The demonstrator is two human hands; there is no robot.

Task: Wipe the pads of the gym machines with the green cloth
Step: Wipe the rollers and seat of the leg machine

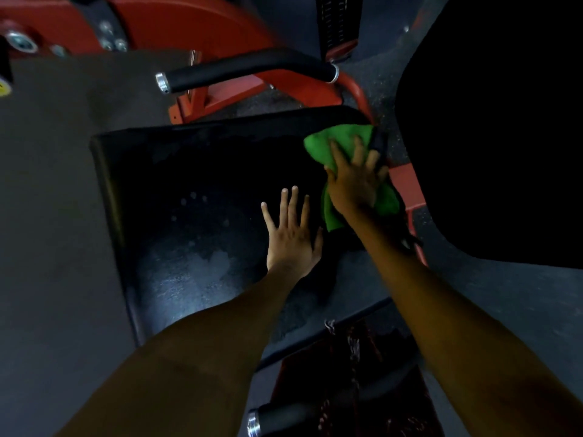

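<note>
A black seat pad (189,234) of a red gym machine fills the middle of the head view, with damp streaks on its surface. My left hand (291,238) lies flat on the pad, fingers straight and spread. My right hand (355,178) presses the green cloth (334,143) onto the pad's far right corner, fingers spread over the cloth. A second large black pad (498,121) stands at the right.
A black handle bar (246,70) on the red frame (176,23) crosses above the pad. Another black handle (284,417) with a chrome end sits at the bottom. Dark rubber floor (47,216) lies to the left. A dark red patterned garment (356,373) hangs below.
</note>
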